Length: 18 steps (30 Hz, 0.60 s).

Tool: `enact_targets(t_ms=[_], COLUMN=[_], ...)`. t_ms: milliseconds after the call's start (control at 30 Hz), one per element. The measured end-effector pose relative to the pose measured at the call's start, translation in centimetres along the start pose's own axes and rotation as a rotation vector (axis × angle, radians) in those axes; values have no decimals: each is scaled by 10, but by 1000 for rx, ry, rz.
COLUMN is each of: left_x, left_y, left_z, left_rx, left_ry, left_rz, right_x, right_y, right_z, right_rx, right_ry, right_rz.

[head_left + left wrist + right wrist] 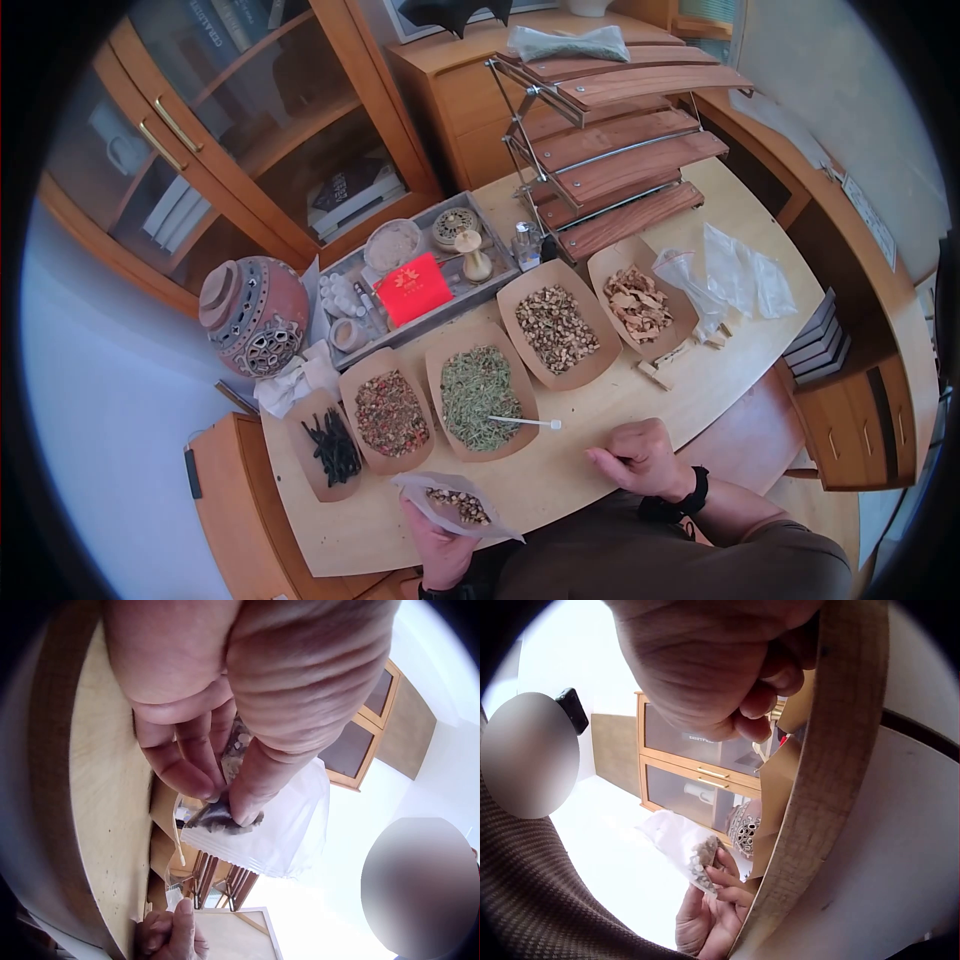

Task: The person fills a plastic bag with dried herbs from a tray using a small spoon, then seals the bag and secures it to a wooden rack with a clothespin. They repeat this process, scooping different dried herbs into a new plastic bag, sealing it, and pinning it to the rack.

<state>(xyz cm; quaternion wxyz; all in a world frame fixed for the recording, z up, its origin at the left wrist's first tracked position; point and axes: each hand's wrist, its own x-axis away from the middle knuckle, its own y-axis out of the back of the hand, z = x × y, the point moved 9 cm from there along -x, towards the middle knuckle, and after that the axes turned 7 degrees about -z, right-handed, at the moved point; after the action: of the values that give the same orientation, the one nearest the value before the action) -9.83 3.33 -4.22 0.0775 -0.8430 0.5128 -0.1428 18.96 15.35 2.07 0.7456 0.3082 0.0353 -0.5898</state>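
Note:
A small white translucent bag (460, 504) with brown and pale dried pieces inside is held in my left hand (440, 548) at the table's near edge. In the left wrist view, the thumb and fingers pinch the bag (289, 825) near its contents. My right hand (640, 458) hovers by the near edge to the right, its fingers curled with nothing seen in them. Closest to it is a white plastic stick (525, 422) lying across the paper tray of green dried herb (480, 390). The right wrist view shows the same curled right hand (720, 667).
Other paper trays hold black strips (332, 450), reddish bits (392, 415), brown pieces (556, 330) and bark-like chips (640, 303). Behind them stand a grey tray (375, 348) with a red packet (413, 289), and a wooden rack (620, 170). Clear bags (745, 275) lie at right.

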Motion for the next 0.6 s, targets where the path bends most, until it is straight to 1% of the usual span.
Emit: enact_targets(t_ms=[67,267,500,600], left_x=[0,-1,-2,-2], left_y=[0,0,6,1], left_z=[-1,0,9,4], left_rx=[27,-9,-24,-21], left_ry=[1,-14,17,13], left_rz=[-6,3,21,20], right_x=[0,2,1,1], right_y=[0,-1,-1,-1], right_z=[0,-2,-1,-1], right_rx=[-3,7,2,7], right_ry=[0,12,14,22], right_rz=[0,-8,-12,-17])
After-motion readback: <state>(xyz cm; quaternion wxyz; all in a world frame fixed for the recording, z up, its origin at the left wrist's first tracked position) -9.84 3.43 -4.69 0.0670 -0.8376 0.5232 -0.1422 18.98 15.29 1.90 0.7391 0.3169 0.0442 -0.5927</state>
